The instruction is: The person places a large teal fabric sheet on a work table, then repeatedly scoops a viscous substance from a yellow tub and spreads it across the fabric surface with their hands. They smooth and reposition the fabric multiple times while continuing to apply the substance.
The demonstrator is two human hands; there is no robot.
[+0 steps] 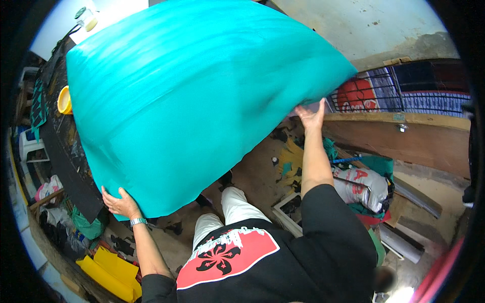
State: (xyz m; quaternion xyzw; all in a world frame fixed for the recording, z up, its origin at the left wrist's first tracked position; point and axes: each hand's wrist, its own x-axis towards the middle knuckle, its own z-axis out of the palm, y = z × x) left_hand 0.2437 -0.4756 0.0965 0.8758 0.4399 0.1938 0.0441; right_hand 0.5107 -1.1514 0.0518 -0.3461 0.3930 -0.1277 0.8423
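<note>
A large turquoise sheet, smooth and slightly wavy, spreads over the dark work table, its near edge curving toward me. My left hand, with a metal watch at the wrist, lies at the sheet's near left corner, thumb and fingers apart. At the right edge is my right hand; its fingertips touch the sheet from below and its thumb sticks up, away from the material. Neither hand visibly closes around the sheet. Part of the right fingers is hidden by the edge.
A yellow round container stands left of the sheet, and a glass jar at the back left. To the right are a wire rack and wooden board. Scraps, a stuffed white sack and yellow sheets lie low around me.
</note>
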